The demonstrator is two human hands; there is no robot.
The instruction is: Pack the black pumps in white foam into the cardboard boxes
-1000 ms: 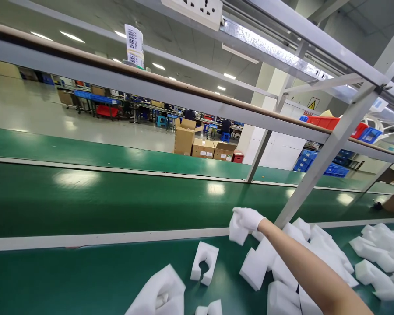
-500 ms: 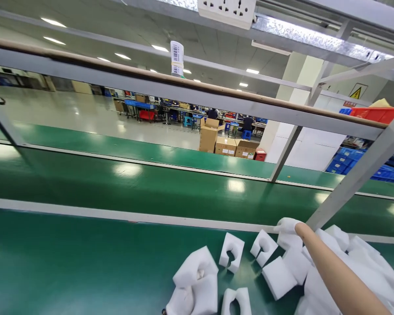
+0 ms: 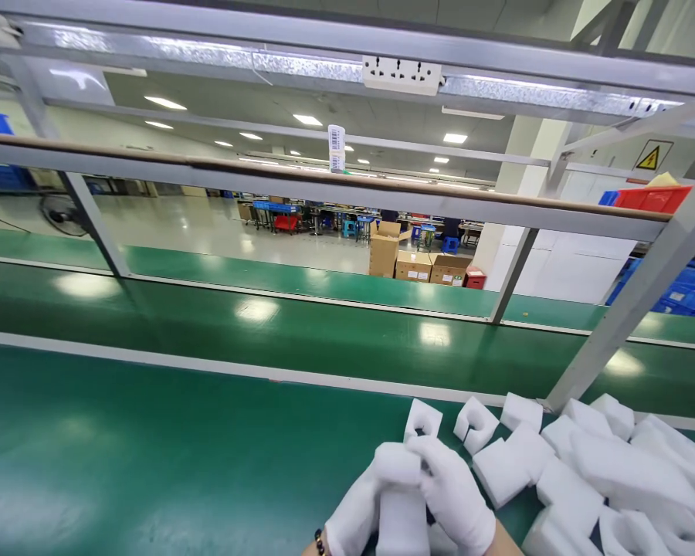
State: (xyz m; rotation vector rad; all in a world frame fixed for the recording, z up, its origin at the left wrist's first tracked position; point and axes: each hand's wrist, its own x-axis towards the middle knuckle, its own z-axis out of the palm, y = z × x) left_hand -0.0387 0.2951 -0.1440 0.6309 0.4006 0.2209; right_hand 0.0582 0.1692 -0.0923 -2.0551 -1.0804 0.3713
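In the head view, both my hands wear white gloves and meet low in the middle over white foam pieces. My left hand (image 3: pixel 352 506), with a dark bead bracelet at the wrist, is closed around a white foam block (image 3: pixel 398 465). My right hand (image 3: pixel 457 494) pinches the right end of the same block. Another foam piece (image 3: pixel 403 525) stands upright just under it, between the hands; what supports it is hidden. Just beyond the hands lies a foam piece with a round cutout (image 3: pixel 422 417), and a notched foam ring (image 3: pixel 476 425) lies to its right.
A heap of white foam blocks (image 3: pixel 619 463) covers the right side of the green worktop (image 3: pixel 150 448). A pale rail (image 3: pixel 208 363) borders the green belt behind. A slanted metal post (image 3: pixel 631 293) rises at the right. Cardboard boxes (image 3: pixel 414 266) stand on the floor beyond.
My right hand has come back from the far edge of the foam heap to my left hand and now grips foam there. The view has shifted and tilted upward.
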